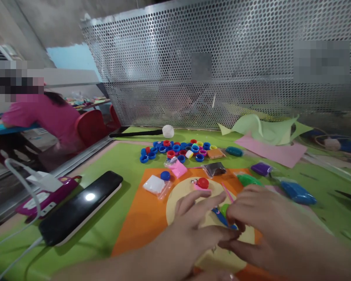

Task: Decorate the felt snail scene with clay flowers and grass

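Note:
Both of my hands meet over a pale yellow round sheet (178, 197) lying on an orange sheet (140, 218). My left hand (193, 230) has its fingers stretched toward the right, fingertips touching my right hand (269, 226). My right hand is curled, pinching a small green piece (224, 209) with a blue piece (220, 216) just below it. A red bottle cap (202, 182) on a pink bit sits at the far edge of the yellow round sheet.
Several blue, red and other bottle caps (175, 150) lie behind, with small bags of coloured clay (298, 193), a white ball (167, 131), pink and green paper (269, 134). A dark phone (78, 207) with cable lies left. A perforated metal screen (222, 66) stands behind. A person in pink (46, 117) sits far left.

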Demonstrator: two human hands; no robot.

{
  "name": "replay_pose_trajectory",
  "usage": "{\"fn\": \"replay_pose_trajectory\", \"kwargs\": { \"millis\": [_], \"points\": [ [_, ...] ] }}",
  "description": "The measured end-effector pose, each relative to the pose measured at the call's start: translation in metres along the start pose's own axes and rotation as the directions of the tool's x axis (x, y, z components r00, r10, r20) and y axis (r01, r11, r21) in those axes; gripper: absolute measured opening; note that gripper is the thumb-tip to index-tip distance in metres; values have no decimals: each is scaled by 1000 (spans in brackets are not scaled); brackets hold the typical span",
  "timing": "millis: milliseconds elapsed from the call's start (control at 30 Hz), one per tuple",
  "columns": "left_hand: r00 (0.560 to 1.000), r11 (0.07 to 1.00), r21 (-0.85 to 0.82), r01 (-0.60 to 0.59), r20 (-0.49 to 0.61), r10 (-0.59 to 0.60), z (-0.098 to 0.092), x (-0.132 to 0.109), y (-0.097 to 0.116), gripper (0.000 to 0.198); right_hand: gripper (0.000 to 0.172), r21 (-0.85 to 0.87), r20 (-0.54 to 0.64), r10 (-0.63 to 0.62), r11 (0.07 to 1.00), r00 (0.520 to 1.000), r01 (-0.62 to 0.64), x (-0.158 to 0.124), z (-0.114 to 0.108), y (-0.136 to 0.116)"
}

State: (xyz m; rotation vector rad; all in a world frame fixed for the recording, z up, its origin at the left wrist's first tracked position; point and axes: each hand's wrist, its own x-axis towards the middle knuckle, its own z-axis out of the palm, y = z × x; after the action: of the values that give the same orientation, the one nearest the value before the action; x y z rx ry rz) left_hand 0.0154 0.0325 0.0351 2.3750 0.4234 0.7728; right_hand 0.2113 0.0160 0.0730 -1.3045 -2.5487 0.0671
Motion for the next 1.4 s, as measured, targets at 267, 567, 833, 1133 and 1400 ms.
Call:
{"fn": "replay_pose_trajectory", "kwargs": {
  "millis": [267, 567, 833, 1133, 1400],
  "points": [
    [931, 622, -716, 317, 111, -347, -10, 1, 6, 40, 24, 47, -140, -85, 995, 987, 92, -2, -4, 16],
    [984, 929, -325, 176, 27, -177, -14, 4, 10, 41, 17, 149, 67, 65, 986, 996, -74, -4, -3, 11],
    [997, 999, -3, 42, 57, -42, 11, 1, -3, 31, 12, 125, 73, 67, 989, 995, -76, 2, 2, -12],
    [916, 703, -617, 353, 75, -395, -18, 3, 22, 29, 19, 149, 18, 115, 982, 993, -116, -2, -6, 4],
    [932, 530, -776, 341, 203, -302, -11, 11, 15, 37, 24, 206, -24, 51, 977, 998, -45, 0, -2, -4]
  ]
}}
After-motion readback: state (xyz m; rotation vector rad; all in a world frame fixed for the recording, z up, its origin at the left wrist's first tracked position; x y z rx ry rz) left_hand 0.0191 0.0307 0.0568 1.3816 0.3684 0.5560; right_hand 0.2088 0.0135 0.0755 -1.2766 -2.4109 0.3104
